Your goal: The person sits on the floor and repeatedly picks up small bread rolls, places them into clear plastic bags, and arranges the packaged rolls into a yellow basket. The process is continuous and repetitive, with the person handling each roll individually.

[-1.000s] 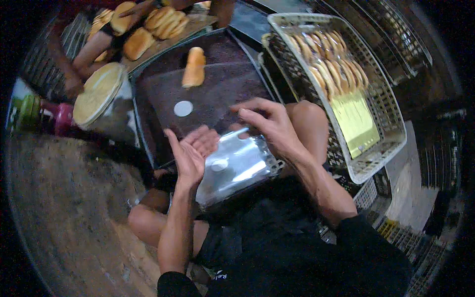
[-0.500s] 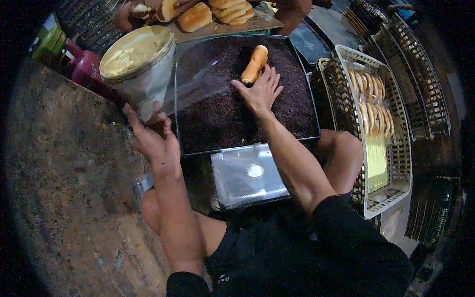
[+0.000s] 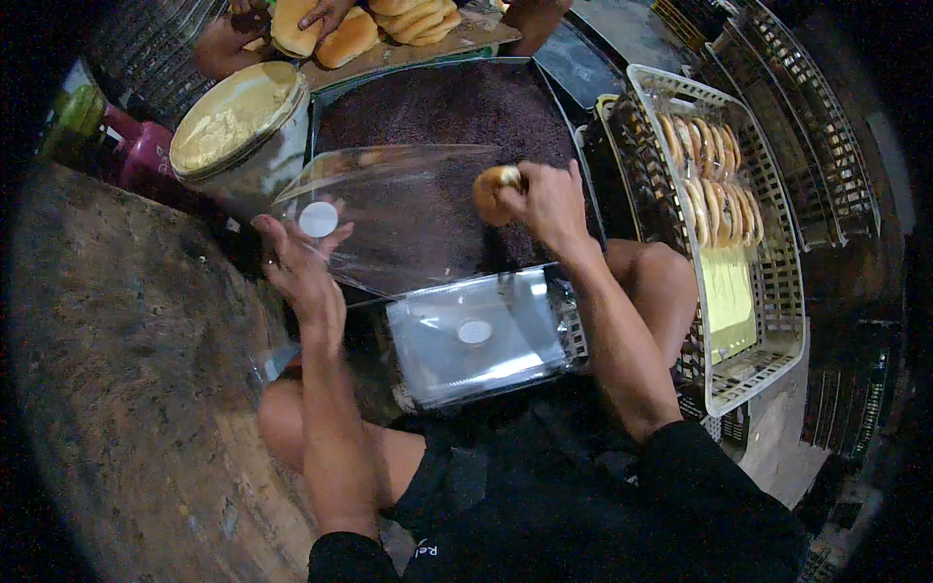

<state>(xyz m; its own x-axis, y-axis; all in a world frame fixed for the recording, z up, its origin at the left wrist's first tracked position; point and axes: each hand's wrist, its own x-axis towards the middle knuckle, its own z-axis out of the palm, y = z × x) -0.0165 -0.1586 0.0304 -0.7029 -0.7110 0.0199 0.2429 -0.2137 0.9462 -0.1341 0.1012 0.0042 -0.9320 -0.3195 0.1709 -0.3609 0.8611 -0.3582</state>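
Note:
My left hand (image 3: 303,267) grips a thin clear plastic bag (image 3: 384,209) with a round white sticker (image 3: 318,220), at the left edge of a square metal tray of dark granules (image 3: 428,102). My right hand (image 3: 547,209) holds a golden bread roll (image 3: 491,197) with a pale patch at one end, over the tray's right half, beside the bag's wide end. Below the tray, a flat pile of clear bags (image 3: 423,350) with a round white sticker lies over my lap.
A bucket of pale cream (image 3: 233,121) stands left, near a pink cylinder (image 3: 151,160). A co-worker's hands (image 3: 330,15) touch buns (image 3: 350,39) on a board behind the tray. A plastic crate (image 3: 787,360) with packed round breads (image 3: 719,212) stands right, beside other crates (image 3: 846,194).
The roll, earlier lying near the tray's far side, is now in my right hand, drawn nearer. My left hand has brought up the clear bag, whose wide end now spreads over the tray.

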